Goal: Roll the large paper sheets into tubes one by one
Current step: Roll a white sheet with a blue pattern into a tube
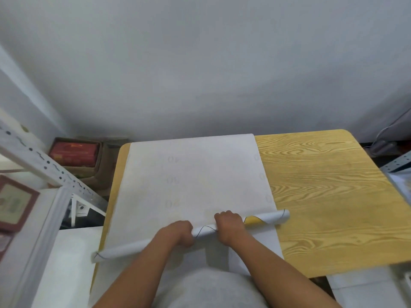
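Note:
A large white paper sheet (195, 176) lies flat on the left half of the wooden table (329, 196), its faint printed numbers showing through from below. Its near end is wound into a long thin roll (266, 218) that runs slantwise from the table's left edge up to the right, showing a black wavy line and a yellow patch. My left hand (181, 232) grips the roll near its middle, fingers curled over it. My right hand (229, 222) grips the roll just to the right of it. More white paper lies under my forearms.
A white perforated metal shelf frame (51, 170) stands to the left, with framed pictures (13, 203) beside it. A cardboard box holding red packs (75, 152) sits on the floor behind the table's left corner. The grey wall rises behind. Cables (387, 138) lie at the far right.

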